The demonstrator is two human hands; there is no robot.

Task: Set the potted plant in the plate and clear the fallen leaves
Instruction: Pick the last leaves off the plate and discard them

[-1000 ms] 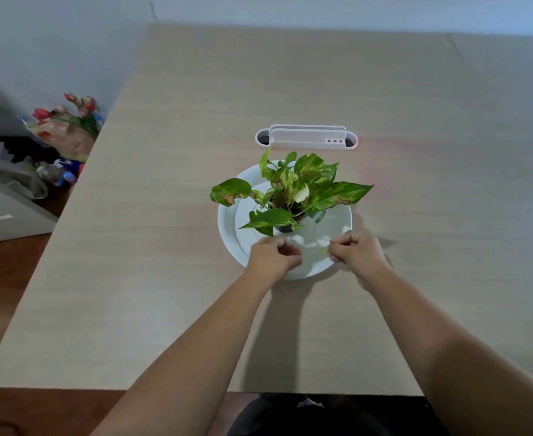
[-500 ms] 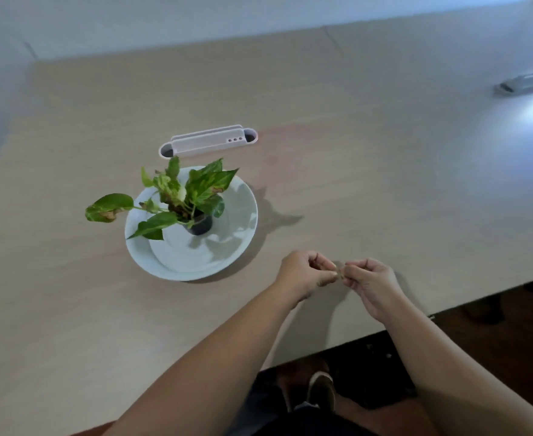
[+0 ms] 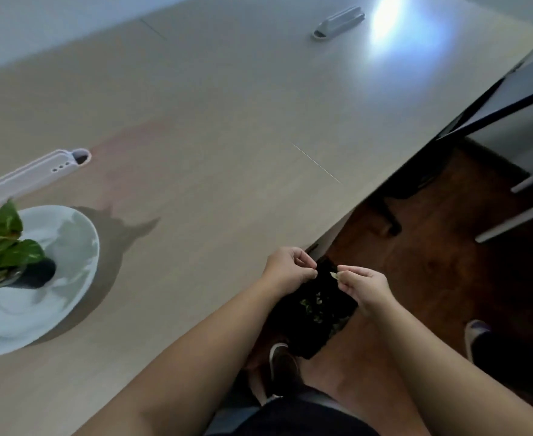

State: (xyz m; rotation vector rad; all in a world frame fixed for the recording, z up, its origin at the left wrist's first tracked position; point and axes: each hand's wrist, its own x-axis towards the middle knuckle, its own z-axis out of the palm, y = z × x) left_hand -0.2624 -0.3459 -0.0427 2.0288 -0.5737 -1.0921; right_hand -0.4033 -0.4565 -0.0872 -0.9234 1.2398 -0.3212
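The potted plant (image 3: pixel 4 256), green leaves in a small black pot, stands in the white plate (image 3: pixel 70 247) at the far left of the table. My left hand (image 3: pixel 285 272) is pinched shut at the table's front edge; whether it holds anything I cannot tell. My right hand (image 3: pixel 364 286) pinches a small pale leaf bit (image 3: pixel 333 274) just past the edge. Both hands hover over a black bin (image 3: pixel 315 313) on the floor, which has green leaf scraps inside.
A white cable grommet cover (image 3: pixel 32 174) sits behind the plate, and a grey one (image 3: pixel 337 22) lies at the far side. The table edge (image 3: pixel 369 196) runs diagonally. Chair legs (image 3: pixel 523 212) stand on the wooden floor at right. My shoes (image 3: pixel 282 363) are beside the bin.
My hands left the plate and travelled right, off the table's edge and over the black bin. The view swung right, so the plant and plate now sit at the far left.
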